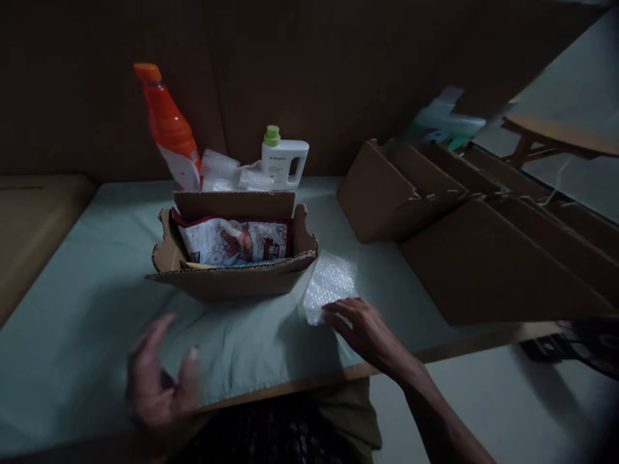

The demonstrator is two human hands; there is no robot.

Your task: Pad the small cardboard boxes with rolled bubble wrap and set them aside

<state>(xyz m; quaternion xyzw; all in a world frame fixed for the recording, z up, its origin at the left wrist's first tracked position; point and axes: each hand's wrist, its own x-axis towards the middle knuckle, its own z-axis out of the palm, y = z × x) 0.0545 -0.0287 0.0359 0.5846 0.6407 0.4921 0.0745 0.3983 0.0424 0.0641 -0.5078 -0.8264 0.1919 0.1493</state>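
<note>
My right hand has its fingertips closed on the near edge of a sheet of bubble wrap, which lies just right of a small open cardboard box. Inside that box stands a white and dark-red printed packet, with a thin yellow edge of something in front of it. My left hand, blurred by motion, is over the cloth in front of the box. Its thumb and fingers are spread apart with nothing between them.
Behind the box stand an orange bottle, more bubble wrap and a white jug with a green cap. Several open cardboard boxes fill the right side. The table's wooden front edge runs near my body.
</note>
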